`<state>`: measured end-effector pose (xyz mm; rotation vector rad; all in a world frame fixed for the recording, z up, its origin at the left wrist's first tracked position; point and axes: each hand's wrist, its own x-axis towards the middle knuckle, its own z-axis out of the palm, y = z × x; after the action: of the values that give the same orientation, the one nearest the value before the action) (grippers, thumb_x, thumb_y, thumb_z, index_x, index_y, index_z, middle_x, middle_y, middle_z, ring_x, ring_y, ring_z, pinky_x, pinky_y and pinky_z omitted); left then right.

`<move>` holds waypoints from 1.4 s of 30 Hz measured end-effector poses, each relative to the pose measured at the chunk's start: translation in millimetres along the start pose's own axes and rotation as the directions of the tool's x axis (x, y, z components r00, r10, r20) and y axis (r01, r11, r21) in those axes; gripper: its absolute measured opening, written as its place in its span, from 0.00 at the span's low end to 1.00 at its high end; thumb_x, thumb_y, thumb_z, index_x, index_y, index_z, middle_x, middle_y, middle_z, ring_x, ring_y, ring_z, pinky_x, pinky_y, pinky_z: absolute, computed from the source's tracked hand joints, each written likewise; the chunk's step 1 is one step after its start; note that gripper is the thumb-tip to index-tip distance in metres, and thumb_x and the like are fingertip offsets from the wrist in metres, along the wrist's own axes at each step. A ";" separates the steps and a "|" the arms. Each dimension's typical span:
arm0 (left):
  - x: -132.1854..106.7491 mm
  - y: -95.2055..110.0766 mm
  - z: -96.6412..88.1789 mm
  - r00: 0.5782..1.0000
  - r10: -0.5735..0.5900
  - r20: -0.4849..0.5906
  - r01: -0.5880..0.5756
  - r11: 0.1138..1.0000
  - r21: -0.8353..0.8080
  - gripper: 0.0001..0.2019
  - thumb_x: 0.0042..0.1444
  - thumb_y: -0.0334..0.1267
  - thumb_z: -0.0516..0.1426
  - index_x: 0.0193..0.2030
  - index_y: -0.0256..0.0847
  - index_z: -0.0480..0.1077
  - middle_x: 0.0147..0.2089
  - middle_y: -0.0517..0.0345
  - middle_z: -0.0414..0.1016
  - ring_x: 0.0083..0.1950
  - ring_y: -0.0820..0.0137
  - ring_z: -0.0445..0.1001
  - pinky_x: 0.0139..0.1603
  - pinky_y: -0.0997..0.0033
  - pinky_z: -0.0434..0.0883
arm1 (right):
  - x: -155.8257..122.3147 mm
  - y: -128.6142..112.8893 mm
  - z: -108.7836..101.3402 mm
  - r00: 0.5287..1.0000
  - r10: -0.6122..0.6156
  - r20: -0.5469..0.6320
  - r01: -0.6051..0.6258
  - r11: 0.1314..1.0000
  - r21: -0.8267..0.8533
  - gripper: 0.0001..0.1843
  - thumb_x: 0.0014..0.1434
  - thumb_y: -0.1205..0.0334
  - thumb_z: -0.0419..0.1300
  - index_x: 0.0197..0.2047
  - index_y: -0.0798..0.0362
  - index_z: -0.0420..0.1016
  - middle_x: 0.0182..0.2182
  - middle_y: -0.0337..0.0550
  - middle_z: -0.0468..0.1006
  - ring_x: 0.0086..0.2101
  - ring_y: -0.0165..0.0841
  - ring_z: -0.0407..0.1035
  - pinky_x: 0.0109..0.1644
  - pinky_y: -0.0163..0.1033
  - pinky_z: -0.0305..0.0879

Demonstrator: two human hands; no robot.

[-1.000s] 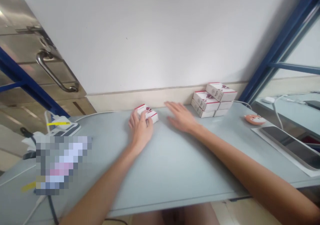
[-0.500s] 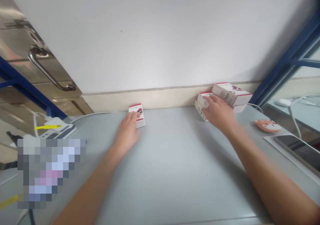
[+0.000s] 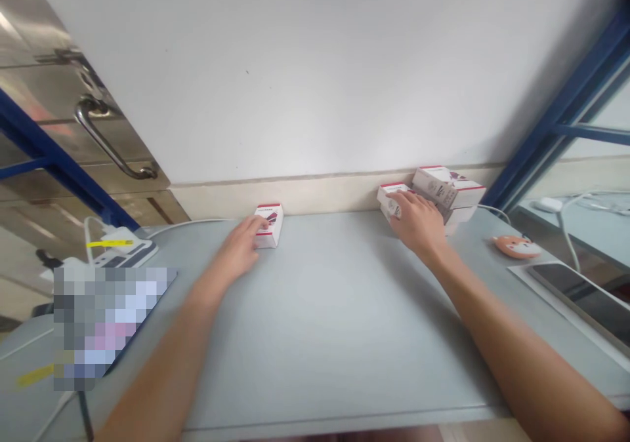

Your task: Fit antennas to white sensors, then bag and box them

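A small white carton with red edges (image 3: pixel 268 235) lies on the grey table near the wall. My left hand (image 3: pixel 236 248) reaches it from the left, its fingers curled over the carton's top and left side. Further right, my right hand (image 3: pixel 418 222) has its fingers over a similar white carton (image 3: pixel 386 200), covering much of its top and front. Right behind that hand, another carton (image 3: pixel 455 189) rests on top of a further one (image 3: pixel 461 216). What lies under my right palm is hidden.
An orange and white animal-shaped item (image 3: pixel 516 246) and a dark phone-like slab (image 3: pixel 581 298) on a white sheet lie at right. A power strip (image 3: pixel 130 250) with cables and a pixelated flat device (image 3: pixel 118 317) occupy the left. The wall (image 3: pixel 315 88) bounds the back.
The whole view has shifted slightly. Against the stack, the carton under my right hand sits a little further left. My left hand remains at its carton, with its fingers now more to the left side.
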<state>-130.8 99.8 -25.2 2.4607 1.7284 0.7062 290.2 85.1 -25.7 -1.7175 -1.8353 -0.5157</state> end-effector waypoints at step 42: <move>-45.4 128.2 41.2 0.973 0.014 -0.229 -0.135 0.842 -0.522 0.33 0.58 0.42 0.69 0.68 0.53 0.63 0.61 0.53 0.79 0.61 0.57 0.79 0.60 0.55 0.77 | -33.0 -104.6 -43.6 0.960 -0.244 -0.135 0.259 0.605 0.753 0.08 0.70 0.56 0.61 0.51 0.46 0.78 0.40 0.43 0.86 0.34 0.36 0.79 0.37 0.42 0.76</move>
<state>-14.1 19.8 -39.0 2.1204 1.2502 1.3052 193.3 21.6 -2.9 -0.8625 -1.8904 0.1712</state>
